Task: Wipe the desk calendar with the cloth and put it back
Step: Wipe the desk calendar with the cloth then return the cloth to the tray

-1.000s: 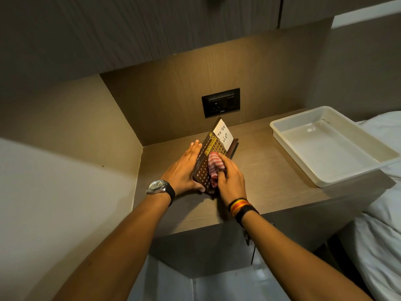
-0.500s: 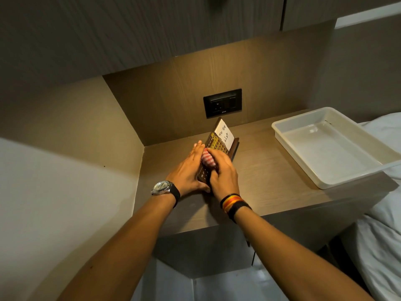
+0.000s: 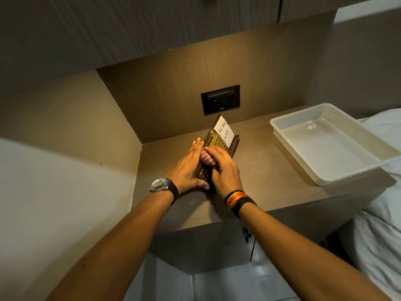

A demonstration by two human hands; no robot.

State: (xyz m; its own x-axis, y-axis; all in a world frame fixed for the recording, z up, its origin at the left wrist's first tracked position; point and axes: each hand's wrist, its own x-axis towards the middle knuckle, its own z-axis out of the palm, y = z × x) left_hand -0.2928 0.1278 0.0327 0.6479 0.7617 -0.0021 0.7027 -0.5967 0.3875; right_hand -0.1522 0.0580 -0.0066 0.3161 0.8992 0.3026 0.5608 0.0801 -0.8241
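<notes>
A dark brown desk calendar point(image 3: 218, 141) with a yellow date grid and a white "To Do List" note stands tilted on the wooden shelf point(image 3: 260, 170). My left hand point(image 3: 186, 170) lies flat against its left side, thumb under the near corner, steadying it. My right hand point(image 3: 224, 170) presses a bunched red-and-white striped cloth point(image 3: 206, 158) against the middle of the calendar's face. The lower part of the calendar is mostly hidden behind my hands.
A white plastic tray point(image 3: 329, 144) sits at the shelf's right end, overhanging the edge. A black wall socket point(image 3: 220, 99) is on the back panel behind the calendar. A cabinet hangs overhead, a side wall closes the left, and white bedding point(image 3: 379, 224) lies at right.
My right hand has slid the cloth up the calendar face, from its lower part toward the middle. My left hand has stayed on the calendar's left side.
</notes>
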